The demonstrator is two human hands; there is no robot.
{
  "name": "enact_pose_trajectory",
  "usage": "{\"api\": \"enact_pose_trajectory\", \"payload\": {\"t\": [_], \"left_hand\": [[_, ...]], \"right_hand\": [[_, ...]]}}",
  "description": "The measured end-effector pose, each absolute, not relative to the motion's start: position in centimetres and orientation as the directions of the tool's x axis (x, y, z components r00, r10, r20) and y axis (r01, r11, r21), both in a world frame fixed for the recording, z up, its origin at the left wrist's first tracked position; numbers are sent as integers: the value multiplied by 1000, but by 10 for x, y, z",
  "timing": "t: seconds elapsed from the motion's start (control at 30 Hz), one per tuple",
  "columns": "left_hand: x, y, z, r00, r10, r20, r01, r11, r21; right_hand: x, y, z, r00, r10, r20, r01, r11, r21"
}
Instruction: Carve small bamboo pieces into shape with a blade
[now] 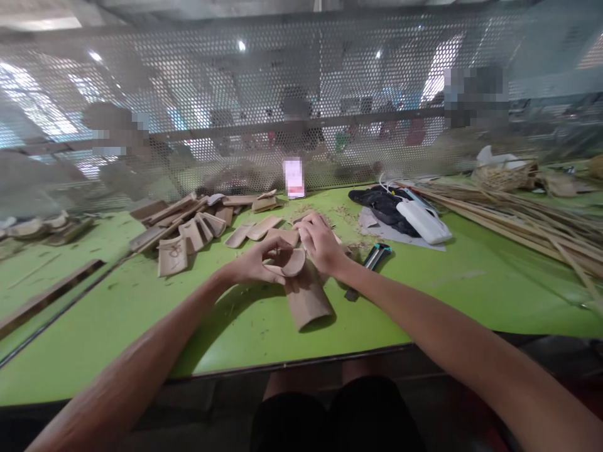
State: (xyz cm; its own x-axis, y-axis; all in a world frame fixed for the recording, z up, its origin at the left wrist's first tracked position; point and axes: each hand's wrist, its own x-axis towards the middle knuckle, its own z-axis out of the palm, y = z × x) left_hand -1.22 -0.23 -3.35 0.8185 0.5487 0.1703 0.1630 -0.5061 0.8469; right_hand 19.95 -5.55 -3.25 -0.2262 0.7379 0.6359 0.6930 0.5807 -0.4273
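Observation:
My left hand (259,258) grips a short curved bamboo piece (295,263) by its left side, thumb and fingers bent around the edge. Below that piece, a larger half-round bamboo piece (308,304) lies hollow side down on the green table. My right hand (320,242) is just beyond and to the right, its fingers curled together; whatever they hold is hidden. Close by my right forearm is a black and teal tool (377,256) that looks like a utility knife.
A pile of curved bamboo pieces (188,229) lies left of my hands. Behind them a lit phone (294,177) leans against a perforated metal screen (226,94). On the right are a white power bank (424,221), dark cloth (382,207) and long bamboo strips (509,220). People sit beyond the screen.

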Motion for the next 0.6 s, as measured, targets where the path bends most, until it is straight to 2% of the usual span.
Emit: {"api": "enact_pose_trajectory", "payload": {"t": [0.17,0.37,0.5,0.6], "left_hand": [[-10,-2,-35,828,524,200,94,-481,871],[-12,3,-39,806,558,195,92,-444,891],[-11,0,-36,814,541,210,50,-426,903],[-10,-4,-33,802,568,187,99,-434,896]], "right_hand": [[197,-58,-31,-360,669,650,687,662,-301],[203,-52,-31,-235,700,674,720,591,-363],[199,-59,-26,-346,668,659,686,659,-308],[200,-55,-27,-338,726,599,725,607,-326]]}}
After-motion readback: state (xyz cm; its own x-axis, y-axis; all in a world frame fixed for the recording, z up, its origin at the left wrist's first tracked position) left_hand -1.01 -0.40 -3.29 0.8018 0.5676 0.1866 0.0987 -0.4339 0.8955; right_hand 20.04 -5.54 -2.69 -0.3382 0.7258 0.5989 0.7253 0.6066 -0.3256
